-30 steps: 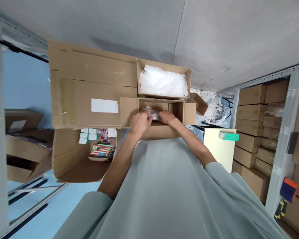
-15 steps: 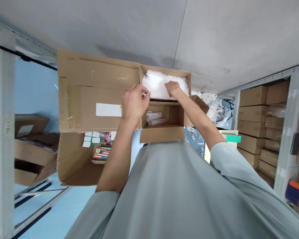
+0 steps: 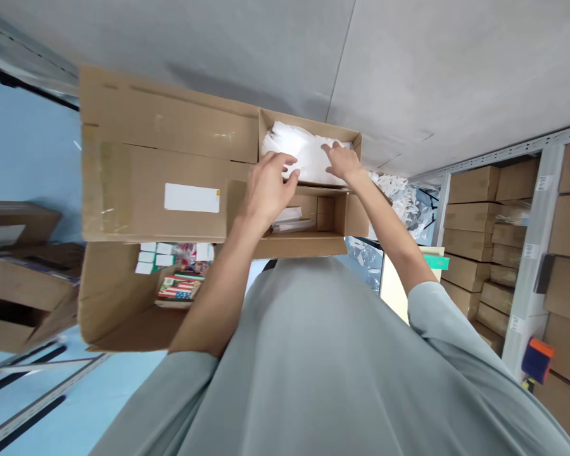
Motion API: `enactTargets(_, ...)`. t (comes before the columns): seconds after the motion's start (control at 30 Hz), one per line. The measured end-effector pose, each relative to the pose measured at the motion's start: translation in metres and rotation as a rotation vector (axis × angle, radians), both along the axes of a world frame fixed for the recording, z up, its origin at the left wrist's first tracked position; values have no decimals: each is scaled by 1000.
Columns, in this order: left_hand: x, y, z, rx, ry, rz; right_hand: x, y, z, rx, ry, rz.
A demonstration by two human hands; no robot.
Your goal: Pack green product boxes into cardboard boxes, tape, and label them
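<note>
White sheet-like packing material fills an open cardboard box straight ahead of me. Over the left front corner of this box is my left hand, fingers apart and curved, with nothing visible in them. My right hand reaches over the right part of the white material, its fingers spread; whether the fingertips touch the material I cannot tell. Nearer to me stands a second open box, with a few thin white packets lying in its left part.
On the left a large box holds small white-and-green cartons and flag-patterned packs. Above it spreads a big cardboard flap with a white label. Shelves of stacked boxes stand right, past a bag of white scraps.
Both hands have opened from closed, pinched shapes. The right hand's fingers have spread over the white material. The view has shifted, so the boxes sit slightly further left and higher.
</note>
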State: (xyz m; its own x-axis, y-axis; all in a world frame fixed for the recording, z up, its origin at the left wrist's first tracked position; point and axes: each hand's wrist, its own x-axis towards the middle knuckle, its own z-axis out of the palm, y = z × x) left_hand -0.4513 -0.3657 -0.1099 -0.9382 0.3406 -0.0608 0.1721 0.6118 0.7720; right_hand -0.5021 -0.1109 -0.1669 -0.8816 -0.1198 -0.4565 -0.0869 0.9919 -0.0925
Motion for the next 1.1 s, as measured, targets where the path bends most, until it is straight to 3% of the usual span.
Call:
enactTargets(0.1,-4,12,-13,-27,-14,-68,-4,5,-12,18,-104,-35)
enactTargets(0.23,-3,10,-24,-77,-28,-71,3,10,-8,0,-4,-37)
enactTargets(0.4,-4,8,-24,-112,-52,-77,15,2,9,118,-156,-62)
enactTargets(0.67,-7,1,-26,-57,-4,-55,20,8,57,-13,75,-209)
enactTargets(0.77,-7,7,-19,31,18,-52,30,11,76,-207,207,-274)
enactTargets(0.87,-2,15,3,178,12,-72,54,5,96,-667,267,-363)
enactTargets(0.97,14,15,34,272,-58,-134,98,-10,113,-1118,211,-438)
enactTargets(1.03,30,6,47,281,-142,-163,133,-19,118,-1211,216,-488)
enactTargets(1.1,47,-5,45,269,-245,-186,162,-25,112,-1190,231,-465)
